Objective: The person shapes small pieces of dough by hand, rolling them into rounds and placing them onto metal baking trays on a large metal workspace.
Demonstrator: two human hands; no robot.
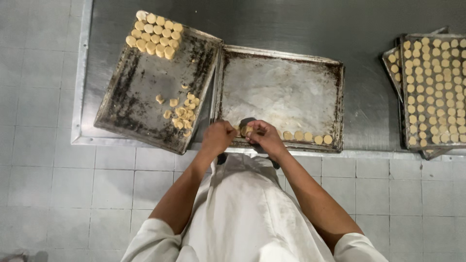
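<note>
Both hands are at the near rim of the middle tray (pixel 281 92). The left hand (pixel 218 137) is curled into a loose fist at the tray's near left corner; whether it encloses anything cannot be told. The right hand (pixel 264 137) has its fingertips pinched together on a small pale dough round (pixel 246 130), held just above or on the tray floor beside a dark object whose nature is unclear.

Judgement on handling: the round appears to be raw cut dough, light and soft. It would likely dent or lose its shape under a hard squeeze and may be slightly tacky. The sound grip is by the rim, thumb against one or two fingertips, with light pressure, set down flat rather than dropped.

To the right of the hands, a short row of rounds (pixel 306 137) lies along the near edge of the same tray, pieces close beside one another but apart. The remaining tray floor is bare, stained metal.

The left tray (pixel 131 97) sits skewed, its right edge overlapping the middle tray's rim. It carries a loose heap of rounds (pixel 182 112) near its right side, some tilted or overlapping, and a packed block of rounds (pixel 155 35) at its far corner.

At the far right, a filled tray (pixel 405 92) holds rounds in close rows, stacked on another tray. All rest on a steel table (pixel 291 24).
</note>
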